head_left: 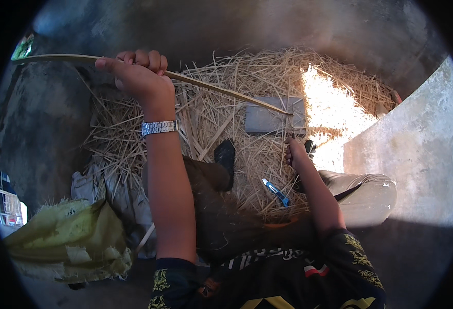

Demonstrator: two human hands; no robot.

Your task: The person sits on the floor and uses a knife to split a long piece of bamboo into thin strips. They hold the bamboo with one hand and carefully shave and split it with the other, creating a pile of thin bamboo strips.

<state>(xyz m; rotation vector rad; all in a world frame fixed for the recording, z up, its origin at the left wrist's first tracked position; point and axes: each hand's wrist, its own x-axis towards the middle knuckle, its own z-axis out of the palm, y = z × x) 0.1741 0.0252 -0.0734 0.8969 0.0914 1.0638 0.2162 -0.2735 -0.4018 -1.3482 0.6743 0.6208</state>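
Observation:
My left hand (142,69) is raised at the upper left, its fingers wrapped round a long, thin bamboo strip (211,87). One end of the strip bends away past my fist to the far left. Its other end slopes down to a flat grey block (263,121) lying among the shavings. Just below the block's near right edge, my right hand (295,151) is closed in a fist. From that fist a thin dark piece, perhaps a blade, rises to the strip's end; its kind is unclear. A blue and white utility knife (276,192) lies between my legs.
A wide heap of pale bamboo shavings (128,123) covers the ground, brightly sunlit at the right. Concrete walls (417,123) stand behind and to the right. At the lower left is a frayed yellow-green sack (77,242). My dark-covered foot (225,160) rests beside the block.

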